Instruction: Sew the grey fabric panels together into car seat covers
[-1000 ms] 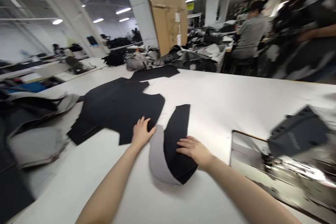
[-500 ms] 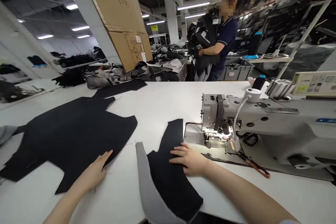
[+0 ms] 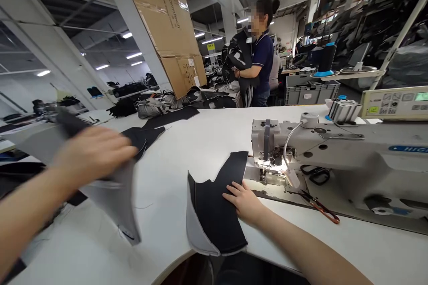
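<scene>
My left hand (image 3: 95, 153) is raised at the left, blurred by motion, its fingers closed on a large cut fabric panel (image 3: 122, 200). The panel is lifted and folded over, with its grey underside showing and its black face partly hidden. My right hand (image 3: 244, 205) lies with fingers spread on a smaller black fabric piece (image 3: 217, 200), just left of the sewing machine's (image 3: 337, 142) lit needle area. A grey edge of that smaller piece is turned up along its left side, and its lower end reaches the table's front edge.
Orange-handled scissors (image 3: 323, 209) lie on the machine bed, with black handles (image 3: 319, 174) behind them. More black panels (image 3: 172, 118) and fabric heaps (image 3: 154, 107) are at the back left. Beyond the white table (image 3: 214, 127), a person (image 3: 264, 60) carries a fabric bundle near a grey crate (image 3: 310, 91).
My left hand has taken hold of the large black panel that lay flat and lifted it up and leftward. My right hand remains on the smaller piece. The view has shifted.
</scene>
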Motion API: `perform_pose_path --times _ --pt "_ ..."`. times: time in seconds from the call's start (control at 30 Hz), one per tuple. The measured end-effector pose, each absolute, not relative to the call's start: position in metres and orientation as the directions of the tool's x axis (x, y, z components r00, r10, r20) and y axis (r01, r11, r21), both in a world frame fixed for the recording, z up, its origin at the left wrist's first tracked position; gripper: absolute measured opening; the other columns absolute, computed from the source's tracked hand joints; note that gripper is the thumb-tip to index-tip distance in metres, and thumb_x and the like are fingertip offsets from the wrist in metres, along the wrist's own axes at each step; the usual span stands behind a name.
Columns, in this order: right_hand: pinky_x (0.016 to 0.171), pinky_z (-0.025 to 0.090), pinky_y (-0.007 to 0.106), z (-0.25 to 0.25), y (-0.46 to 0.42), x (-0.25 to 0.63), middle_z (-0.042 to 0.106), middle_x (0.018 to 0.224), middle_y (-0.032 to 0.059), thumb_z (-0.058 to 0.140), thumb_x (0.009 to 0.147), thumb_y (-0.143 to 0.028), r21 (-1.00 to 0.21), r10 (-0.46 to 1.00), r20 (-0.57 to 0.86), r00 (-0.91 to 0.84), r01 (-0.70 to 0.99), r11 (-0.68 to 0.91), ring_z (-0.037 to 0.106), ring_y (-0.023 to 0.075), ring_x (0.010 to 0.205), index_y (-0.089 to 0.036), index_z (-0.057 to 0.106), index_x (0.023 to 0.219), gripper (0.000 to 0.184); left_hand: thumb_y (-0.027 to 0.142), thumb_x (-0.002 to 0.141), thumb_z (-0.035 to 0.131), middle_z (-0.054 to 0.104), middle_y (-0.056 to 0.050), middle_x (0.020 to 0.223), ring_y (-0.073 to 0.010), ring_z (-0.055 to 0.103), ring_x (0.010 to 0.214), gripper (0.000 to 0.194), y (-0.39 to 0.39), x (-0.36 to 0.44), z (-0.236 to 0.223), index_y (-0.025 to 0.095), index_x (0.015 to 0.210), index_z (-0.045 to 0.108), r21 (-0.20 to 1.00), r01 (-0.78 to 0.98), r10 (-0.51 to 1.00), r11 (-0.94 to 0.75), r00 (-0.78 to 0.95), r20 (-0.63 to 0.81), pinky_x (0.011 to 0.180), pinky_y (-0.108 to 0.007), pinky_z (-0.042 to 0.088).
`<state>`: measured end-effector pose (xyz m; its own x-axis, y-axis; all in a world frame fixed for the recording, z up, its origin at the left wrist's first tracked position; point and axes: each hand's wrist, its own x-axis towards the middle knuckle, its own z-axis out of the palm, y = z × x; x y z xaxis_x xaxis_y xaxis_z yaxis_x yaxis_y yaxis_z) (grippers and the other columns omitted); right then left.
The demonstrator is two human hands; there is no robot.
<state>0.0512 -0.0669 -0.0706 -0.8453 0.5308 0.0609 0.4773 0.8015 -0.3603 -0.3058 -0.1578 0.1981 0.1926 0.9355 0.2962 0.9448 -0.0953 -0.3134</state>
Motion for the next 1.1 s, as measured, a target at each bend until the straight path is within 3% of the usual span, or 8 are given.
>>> perform_pose_path --times 0.1,0.23,0.37,0.53,0.63,0.8,0.93,1.1 --pt "0.117 0.023 0.063 -0.074 -0.086 0.059 0.042 0.154 0.0148 0.050 0.088 -0.018 -0.351 0.506 0.055 -0.861 0.458 0.817 0.032 0.0352 0.145 -0.020 0.048 0.147 0.059 0.020 0.084 0.040 0.061 -0.005 0.066 -0.0212 0.058 0.074 0.031 -0.091 -0.192 0.128 0.024 0.058 0.058 -0.262 0.735 0.776 -0.626 0.619 -0.116 0.083 -0.040 0.044" --pt "0.122 0.016 0.059 -0.087 -0.119 0.087 0.060 0.136 0.0138 0.051 0.084 -0.016 -0.390 0.395 0.083 -0.915 0.334 0.858 0.039 0.0326 0.141 -0.019 0.068 0.124 0.043 0.003 0.064 0.057 0.064 -0.004 0.064 -0.0183 0.058 0.066 0.018 -0.038 -0.097 0.001 0.020 0.059 0.055 0.028 0.451 0.438 -0.892 0.878 -0.194 0.065 -0.033 0.041" --pt "0.124 0.015 0.055 -0.095 -0.125 0.109 0.072 0.107 0.0092 0.054 0.078 -0.015 -0.418 0.404 0.135 -0.905 0.318 0.851 0.055 0.0285 0.121 -0.023 0.074 0.105 0.034 0.005 0.067 0.058 0.064 -0.004 0.066 -0.0184 0.057 0.069 0.019 -0.018 -0.070 -0.061 0.020 0.058 0.053 0.075 0.413 0.394 -0.908 0.901 -0.182 0.067 -0.034 0.040" --pt "0.122 0.012 0.060 -0.088 -0.093 0.095 0.073 0.094 0.0077 0.054 0.080 -0.021 -0.431 0.431 0.066 -0.900 0.364 0.826 0.062 0.0265 0.104 -0.021 0.073 0.101 0.028 0.015 0.088 0.042 0.063 -0.008 0.071 -0.0206 0.055 0.075 0.031 -0.006 -0.092 -0.068 0.021 0.059 0.052 0.079 0.408 0.407 -0.910 0.913 -0.030 0.073 -0.038 0.042" --pt "0.122 0.014 0.060 -0.088 -0.082 0.077 0.073 0.093 0.0098 0.056 0.079 -0.020 -0.390 0.440 0.026 -0.898 0.396 0.831 0.060 0.0299 0.112 -0.018 0.074 0.099 0.026 0.023 0.093 0.036 0.066 -0.009 0.080 -0.0211 0.057 0.084 0.038 -0.009 -0.115 -0.067 0.023 0.061 0.054 0.195 0.388 0.414 -0.901 0.903 0.115 0.079 -0.037 0.045" --pt "0.118 0.028 0.056 -0.092 -0.099 0.077 0.071 0.107 0.0144 0.052 0.089 -0.014 -0.298 0.457 0.168 -0.873 0.397 0.868 0.051 0.0334 0.126 -0.016 0.075 0.102 0.027 0.027 0.093 0.044 0.066 -0.013 0.115 -0.0249 0.059 0.107 0.025 -0.035 -0.116 -0.061 0.022 0.096 0.068 0.204 0.721 0.747 -0.663 0.616 0.252 0.102 -0.046 0.042" --pt "0.113 0.035 0.058 -0.093 -0.117 0.092 0.066 0.120 0.0172 0.048 0.093 -0.014 -0.235 0.467 0.273 -0.841 0.412 0.880 0.050 0.0340 0.126 -0.013 0.073 0.109 0.029 0.031 0.097 0.041 0.058 -0.017 0.133 -0.0299 0.054 0.122 0.039 -0.057 -0.098 -0.057 0.014 0.128 0.058 0.155 0.853 0.865 -0.498 0.502 0.010 0.106 -0.047 0.041" --pt "0.105 0.044 0.058 -0.095 -0.137 0.097 0.068 0.115 0.0164 0.053 0.092 -0.017 -0.140 0.489 0.375 -0.788 0.473 0.870 0.054 0.0365 0.122 -0.012 0.073 0.103 0.023 0.033 0.100 0.031 0.025 -0.013 0.163 -0.0313 0.018 0.150 0.058 -0.055 -0.084 -0.061 0.012 0.154 0.029 0.110 0.840 0.820 -0.531 0.542 -0.182 0.119 -0.050 0.024"
